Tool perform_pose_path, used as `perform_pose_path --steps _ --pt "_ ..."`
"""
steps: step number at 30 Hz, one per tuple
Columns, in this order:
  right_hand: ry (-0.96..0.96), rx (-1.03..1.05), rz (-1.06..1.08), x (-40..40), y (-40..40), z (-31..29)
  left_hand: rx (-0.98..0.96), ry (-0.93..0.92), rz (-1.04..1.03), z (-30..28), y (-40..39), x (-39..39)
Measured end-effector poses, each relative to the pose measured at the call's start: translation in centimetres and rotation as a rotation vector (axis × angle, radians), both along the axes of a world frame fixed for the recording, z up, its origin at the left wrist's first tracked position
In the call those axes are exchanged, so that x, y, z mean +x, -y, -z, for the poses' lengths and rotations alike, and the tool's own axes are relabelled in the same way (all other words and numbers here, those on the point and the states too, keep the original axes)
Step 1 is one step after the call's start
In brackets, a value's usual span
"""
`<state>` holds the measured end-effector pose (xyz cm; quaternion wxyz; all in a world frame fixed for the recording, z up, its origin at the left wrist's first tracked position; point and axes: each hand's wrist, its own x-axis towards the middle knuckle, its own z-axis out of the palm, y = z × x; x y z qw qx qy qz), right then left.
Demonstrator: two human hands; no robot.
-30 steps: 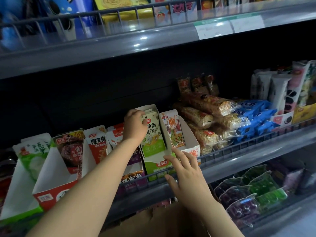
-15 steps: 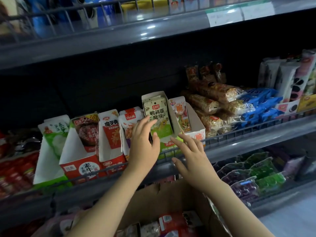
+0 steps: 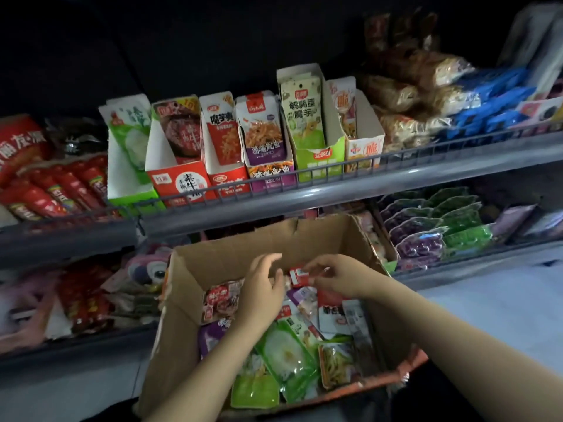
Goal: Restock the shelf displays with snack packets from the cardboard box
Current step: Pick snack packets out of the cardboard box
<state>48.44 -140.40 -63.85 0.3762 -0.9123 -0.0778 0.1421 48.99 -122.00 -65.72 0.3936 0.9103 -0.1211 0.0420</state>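
On the far left of the grey wire-fronted shelf (image 3: 304,194), long red sausage-style packets (image 3: 61,187) lie stacked. Right of them stands a row of open-fronted cardboard display trays: a green-and-white tray (image 3: 128,166) with pale green packets, a red-and-white tray (image 3: 179,181) with dark meat-print packets, a narrow red tray (image 3: 225,178), a purple tray (image 3: 268,175) with orange-noodle packets, a lime-green tray (image 3: 320,159) holding a tall pale green packet (image 3: 301,114), and a white-and-orange tray (image 3: 364,147). Further right, clear bags of brown snacks (image 3: 405,95) pile up beside blue wrappers (image 3: 493,99).

Below the shelf, near the person, sits the open brown cardboard box (image 3: 189,300), half full of mixed snack packets, among them a green-and-white pouch (image 3: 286,357) and a clear bag of yellow strips (image 3: 336,365).

The left hand (image 3: 262,290) hangs inside the box over the packets, fingers loosely spread and relaxed, gripping nothing; whether its fingertips touch the small red packet (image 3: 298,276) just beside them cannot be told. The right hand (image 3: 338,274) reaches in from the right and pinches that small red packet between thumb and fingers, raised a little above the heap at the far middle of the box.

On the lower shelf to the right lie purple jelly pouches (image 3: 417,236) and green jelly pouches (image 3: 463,220).
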Motion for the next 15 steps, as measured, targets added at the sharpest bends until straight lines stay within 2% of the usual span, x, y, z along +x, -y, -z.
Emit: perform_pose_path --steps 5,10,12,15 --pt "-0.257 -0.146 -0.125 -0.6 -0.5 2.7 0.102 -0.231 0.018 3.2 -0.9 -0.5" --pt "-0.467 -0.281 -0.307 -0.7 -1.4 5.2 0.309 -0.578 0.114 6.0 -1.8 0.0" --pt "-0.510 -0.333 -0.363 -0.7 -1.9 5.6 0.366 -0.632 0.109 6.7 -2.2 0.3" --pt "-0.564 -0.301 -0.361 -0.4 -2.4 6.4 0.376 -0.644 0.052 7.6 -2.8 0.7"
